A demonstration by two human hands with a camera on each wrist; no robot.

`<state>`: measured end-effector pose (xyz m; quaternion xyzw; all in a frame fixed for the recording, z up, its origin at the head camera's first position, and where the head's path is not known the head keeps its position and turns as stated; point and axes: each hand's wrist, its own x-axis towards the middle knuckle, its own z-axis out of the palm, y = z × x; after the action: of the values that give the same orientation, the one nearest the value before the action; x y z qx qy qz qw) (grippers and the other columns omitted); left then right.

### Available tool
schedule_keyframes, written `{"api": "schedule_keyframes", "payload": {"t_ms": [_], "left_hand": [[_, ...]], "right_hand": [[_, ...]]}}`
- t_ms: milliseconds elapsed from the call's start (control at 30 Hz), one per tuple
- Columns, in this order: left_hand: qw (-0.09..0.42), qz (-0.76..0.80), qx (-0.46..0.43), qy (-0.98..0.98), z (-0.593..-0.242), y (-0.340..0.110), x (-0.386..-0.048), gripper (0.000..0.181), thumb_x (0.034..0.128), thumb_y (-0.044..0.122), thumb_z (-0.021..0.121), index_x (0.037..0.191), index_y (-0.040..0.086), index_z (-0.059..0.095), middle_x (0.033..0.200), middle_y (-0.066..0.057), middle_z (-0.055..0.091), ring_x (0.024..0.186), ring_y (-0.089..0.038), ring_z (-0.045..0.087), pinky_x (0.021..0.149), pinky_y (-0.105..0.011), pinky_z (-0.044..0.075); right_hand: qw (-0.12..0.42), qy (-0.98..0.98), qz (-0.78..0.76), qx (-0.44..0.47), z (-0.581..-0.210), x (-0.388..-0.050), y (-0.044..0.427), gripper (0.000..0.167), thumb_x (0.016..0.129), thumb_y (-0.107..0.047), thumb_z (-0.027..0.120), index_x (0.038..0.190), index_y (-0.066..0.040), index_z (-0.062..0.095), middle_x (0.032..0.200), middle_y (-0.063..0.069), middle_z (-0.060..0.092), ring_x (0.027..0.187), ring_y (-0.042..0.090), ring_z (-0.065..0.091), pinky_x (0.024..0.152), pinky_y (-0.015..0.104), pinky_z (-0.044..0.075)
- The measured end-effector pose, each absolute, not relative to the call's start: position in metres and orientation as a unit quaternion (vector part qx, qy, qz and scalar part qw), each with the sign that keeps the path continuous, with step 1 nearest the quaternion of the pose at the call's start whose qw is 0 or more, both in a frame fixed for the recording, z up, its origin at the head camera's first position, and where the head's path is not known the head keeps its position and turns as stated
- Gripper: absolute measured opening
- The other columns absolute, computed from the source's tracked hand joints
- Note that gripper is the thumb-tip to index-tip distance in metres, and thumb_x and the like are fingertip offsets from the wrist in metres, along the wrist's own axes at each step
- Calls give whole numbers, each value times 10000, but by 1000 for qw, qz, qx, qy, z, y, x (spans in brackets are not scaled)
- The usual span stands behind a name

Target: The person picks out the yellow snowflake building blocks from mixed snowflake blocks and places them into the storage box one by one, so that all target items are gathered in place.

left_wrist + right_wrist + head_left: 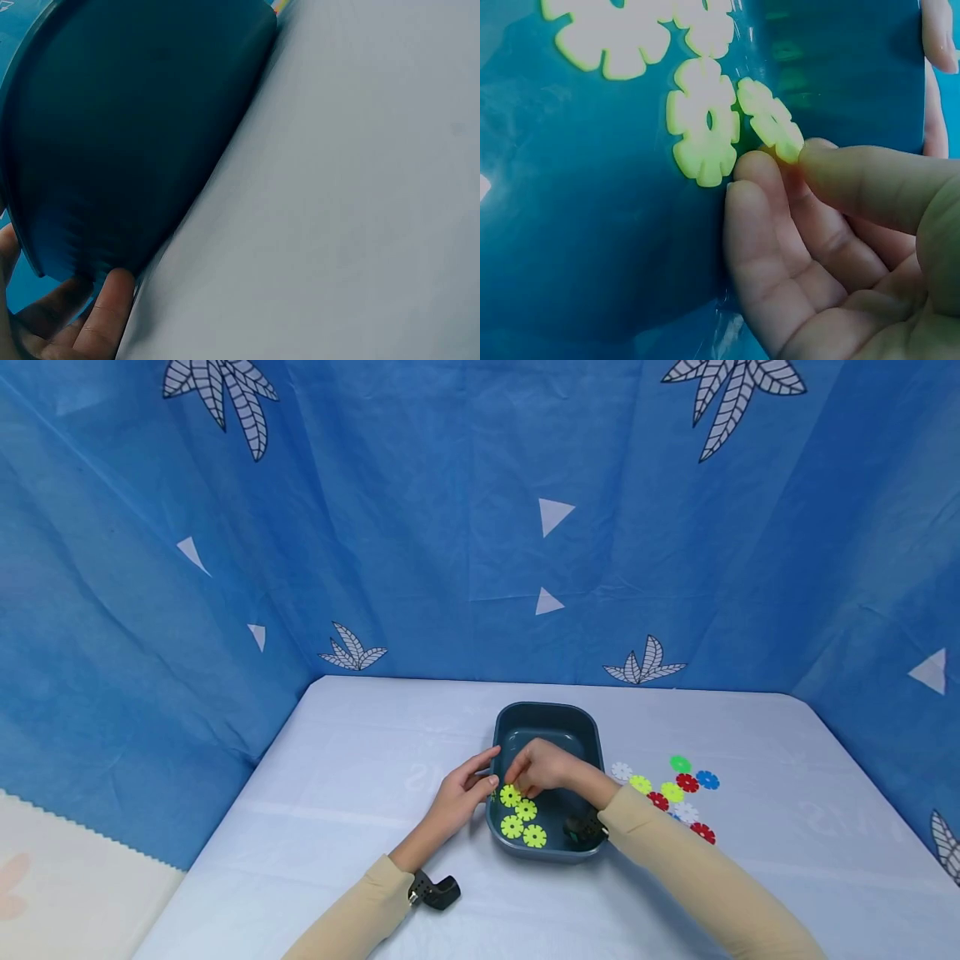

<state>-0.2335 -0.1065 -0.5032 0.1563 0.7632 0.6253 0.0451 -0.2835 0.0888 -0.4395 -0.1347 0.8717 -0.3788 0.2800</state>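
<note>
A dark teal rectangular tub [551, 714] stands on the table. My left hand [457, 795] holds its left side, with the thumb near the rim; in the left wrist view, fingers [109, 315] touch the outer wall. Inside the tub, my right hand [543, 766] pinches a yellow-green snowflake disc [771, 120] between thumb and fingers, tilted on edge close to the tub's wall. Beside it a second yellow-green disc [705, 124] lies on the tub floor. Several more such discs [534, 836] lie flat along the tub's left side.
Right of the tub, partly behind the right forearm, lie loose discs: green [680, 764], blue [707, 779], red [702, 832], white [622, 771] and yellow-green [672, 792]. A white cloth [375, 735] covers the table. A blue patterned curtain [465, 527] hangs behind it.
</note>
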Motion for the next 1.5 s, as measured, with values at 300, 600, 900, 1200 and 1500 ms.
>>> {"api": "schedule_keyframes", "payload": {"t_ms": [300,600,900,1200,1500], "left_hand": [[43,625,164,762,-504,-106,-233,498,1046,179,563,1530,113,469,1497,-252,512,1212,-373,653,844,-252,607],[50,629,158,760,-502,-106,-233,504,1042,177,568,1534,128,467,1510,-243,503,1234,-384,640,861,-251,606],[49,627,153,762,-504,-106,-234,496,1045,173,564,1533,149,473,1515,-209,512,1262,-377,627,889,-282,609],[47,627,155,762,-505,-106,-234,495,1048,171,562,1533,132,470,1516,-221,507,1255,-382,630,890,-315,617],[44,633,160,756,-504,-106,-233,500,1044,157,560,1534,121,466,1512,-232,505,1252,-386,630,868,-272,611]], "right_hand": [[287,863,-374,-184,-441,-282,90,188,926,37,660,1066,6,781,1017,107,771,789,166,732,755,347,649],[275,868,-371,-186,-442,-281,90,171,934,13,663,1062,-9,773,928,81,765,702,147,702,686,325,643],[272,870,-377,-162,-445,-283,91,130,942,-75,684,1006,-37,791,907,45,759,733,144,720,712,327,643],[284,862,-383,-170,-445,-282,92,162,956,-80,651,1015,-12,786,899,73,775,731,147,731,705,329,645],[285,861,-383,-177,-445,-281,93,199,979,-98,623,1032,-5,791,907,112,790,745,161,744,708,331,646]]}}
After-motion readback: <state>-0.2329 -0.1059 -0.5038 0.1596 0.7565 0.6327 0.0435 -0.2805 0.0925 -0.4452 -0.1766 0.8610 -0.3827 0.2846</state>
